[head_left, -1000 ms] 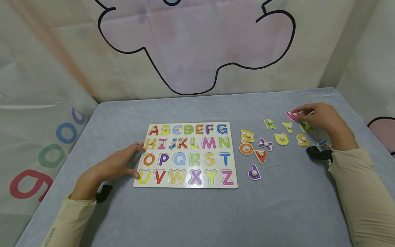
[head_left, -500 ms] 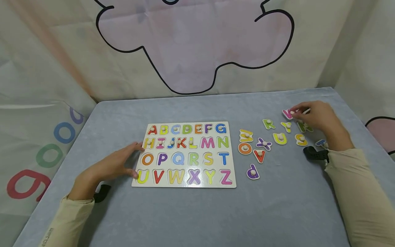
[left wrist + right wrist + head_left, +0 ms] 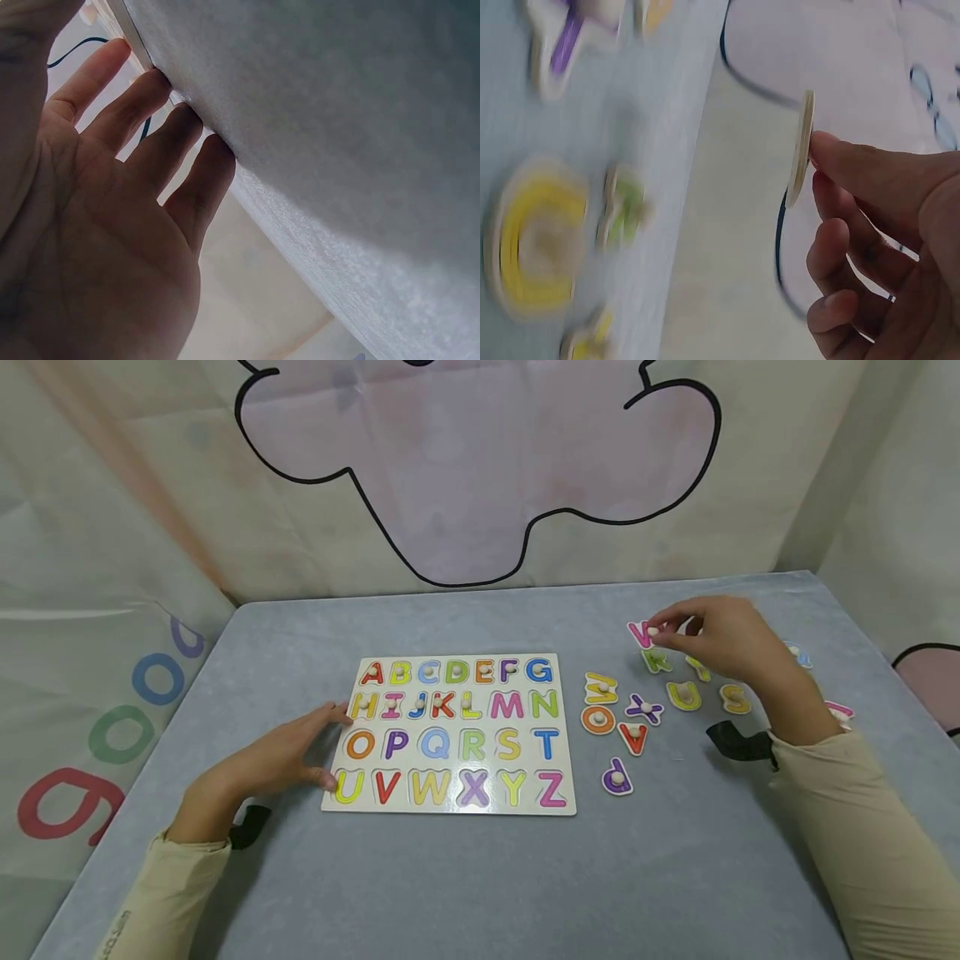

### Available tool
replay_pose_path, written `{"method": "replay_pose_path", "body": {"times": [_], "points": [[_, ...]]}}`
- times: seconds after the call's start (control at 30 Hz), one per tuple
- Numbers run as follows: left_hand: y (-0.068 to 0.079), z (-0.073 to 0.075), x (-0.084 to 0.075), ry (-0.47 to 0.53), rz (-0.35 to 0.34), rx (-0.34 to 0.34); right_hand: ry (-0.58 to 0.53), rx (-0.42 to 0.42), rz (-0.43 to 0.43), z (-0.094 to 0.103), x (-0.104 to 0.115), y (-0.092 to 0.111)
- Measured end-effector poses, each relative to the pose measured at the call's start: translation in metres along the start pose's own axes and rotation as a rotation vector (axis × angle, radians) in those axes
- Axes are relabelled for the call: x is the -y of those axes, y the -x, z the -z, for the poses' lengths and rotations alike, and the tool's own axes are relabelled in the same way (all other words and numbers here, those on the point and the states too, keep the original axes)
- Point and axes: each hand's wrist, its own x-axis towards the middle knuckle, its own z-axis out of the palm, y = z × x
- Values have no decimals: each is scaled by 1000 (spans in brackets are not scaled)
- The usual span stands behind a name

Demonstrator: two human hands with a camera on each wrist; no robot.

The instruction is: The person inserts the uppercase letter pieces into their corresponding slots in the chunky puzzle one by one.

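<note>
My left hand (image 3: 273,764) steadies the white alphabet puzzle board (image 3: 491,653) at its left edge. Its fingers (image 3: 157,154) are fairly straight in the left wrist view, fingertips against the edge. My right hand (image 3: 731,639) pinches a pink letter puzzle piece (image 3: 638,633) between thumb and index finger. In the right wrist view that piece (image 3: 801,150) shows edge-on, raised off the table; the fingertips hide part of its letter. Below it lie a green R piece (image 3: 656,662), a yellow Y piece (image 3: 701,670) partly behind the hand, and a yellow U piece (image 3: 684,697).
Between board and right hand lie a yellow W piece (image 3: 601,688), orange O piece (image 3: 597,720), purple X piece (image 3: 645,710), red V piece (image 3: 633,739) and purple piece (image 3: 617,778). A yellow S piece (image 3: 735,699) and pink piece (image 3: 839,711) lie further right.
My right hand has lifted the pink letter piece and carried it left, from the far right of the pieces to above the green R. The left hand stays at the board.
</note>
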Motion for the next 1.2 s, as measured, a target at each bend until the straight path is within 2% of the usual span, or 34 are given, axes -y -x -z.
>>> {"method": "replay_pose_path", "body": {"times": [0.1,0.2,0.33,0.43,0.57,0.7,0.93,1.2], "points": [[0,1,0,-3,2,1,16,-7,78,-8,21,5],[0,1,0,-6,-9,-1,29,24,151,-18,44,13],[-1,1,1,-12,-29,-7,21,106,212,-37,72,22],[-1,1,1,-13,-30,-9,15,156,243,-54,84,25],[-1,1,0,-6,-26,-9,22,184,302,-74,88,25],[0,1,-1,4,-19,-5,26,186,326,-84,86,25],[1,1,-2,2,-31,-6,33,178,322,-87,85,26],[-1,1,0,-9,-10,-4,57,168,321,-87,87,26]]}}
